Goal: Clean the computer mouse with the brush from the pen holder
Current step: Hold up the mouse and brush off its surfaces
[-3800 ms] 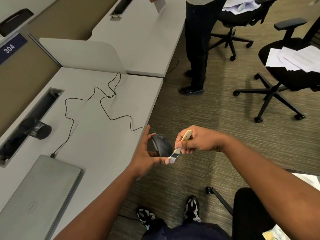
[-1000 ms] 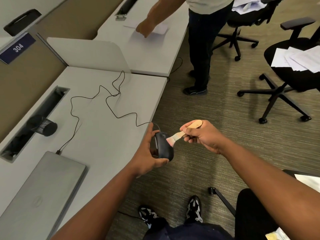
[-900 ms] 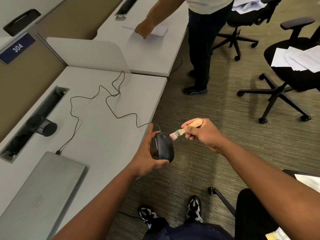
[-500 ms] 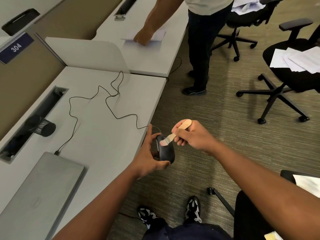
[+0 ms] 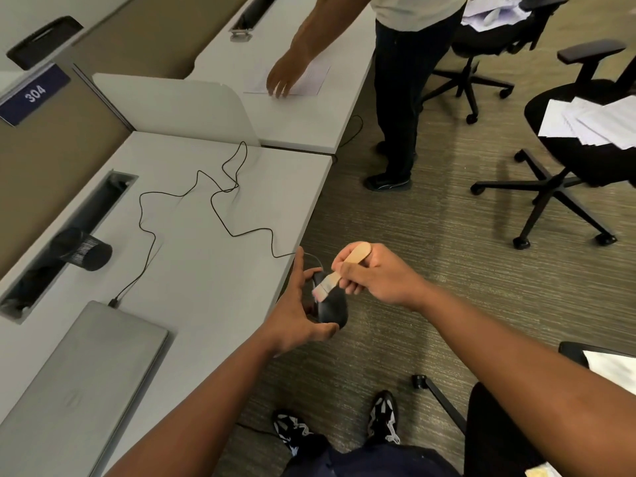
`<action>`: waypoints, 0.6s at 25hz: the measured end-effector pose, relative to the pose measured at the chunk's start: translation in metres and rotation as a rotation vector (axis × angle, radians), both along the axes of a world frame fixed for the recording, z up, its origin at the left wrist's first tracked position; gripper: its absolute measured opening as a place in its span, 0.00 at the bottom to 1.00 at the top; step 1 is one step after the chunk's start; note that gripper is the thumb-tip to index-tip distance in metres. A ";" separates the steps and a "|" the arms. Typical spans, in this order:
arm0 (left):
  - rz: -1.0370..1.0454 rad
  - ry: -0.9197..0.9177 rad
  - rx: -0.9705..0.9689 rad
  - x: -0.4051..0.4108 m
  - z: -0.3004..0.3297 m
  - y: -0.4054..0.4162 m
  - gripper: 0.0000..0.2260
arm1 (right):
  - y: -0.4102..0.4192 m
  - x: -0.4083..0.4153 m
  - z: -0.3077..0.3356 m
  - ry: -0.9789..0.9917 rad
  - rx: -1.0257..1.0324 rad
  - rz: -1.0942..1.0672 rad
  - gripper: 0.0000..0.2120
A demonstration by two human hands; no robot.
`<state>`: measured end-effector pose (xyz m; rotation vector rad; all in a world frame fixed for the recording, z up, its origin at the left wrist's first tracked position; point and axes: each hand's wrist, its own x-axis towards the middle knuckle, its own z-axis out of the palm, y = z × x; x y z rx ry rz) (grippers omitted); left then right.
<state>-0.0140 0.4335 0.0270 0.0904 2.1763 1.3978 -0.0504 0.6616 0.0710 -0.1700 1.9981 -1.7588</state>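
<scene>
1. The left hand is cupping the one black mouse by its sides, just off the desk's front edge, over the carpet.
2. The right hand is pinching the single wooden brush, its soft bristles touching the mouse's back.
3. The mouse is looking light, hard and smooth; gripping its flanks seems safest.
4. One cable is trailing across the desk; one pen holder is lying tipped near the desk's left edge.
</scene>
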 end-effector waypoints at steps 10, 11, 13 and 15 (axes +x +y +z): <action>-0.007 0.010 -0.031 -0.003 -0.001 -0.002 0.65 | 0.011 -0.005 0.009 -0.028 0.110 0.290 0.04; -0.008 0.012 -0.032 -0.003 -0.001 -0.002 0.65 | 0.014 -0.008 0.010 -0.024 0.132 0.313 0.04; -0.004 0.011 -0.015 -0.002 -0.004 -0.003 0.64 | 0.020 -0.013 0.012 0.017 0.231 0.369 0.04; -0.003 0.015 -0.012 -0.003 -0.007 -0.006 0.64 | 0.027 -0.016 0.014 0.056 0.307 0.379 0.04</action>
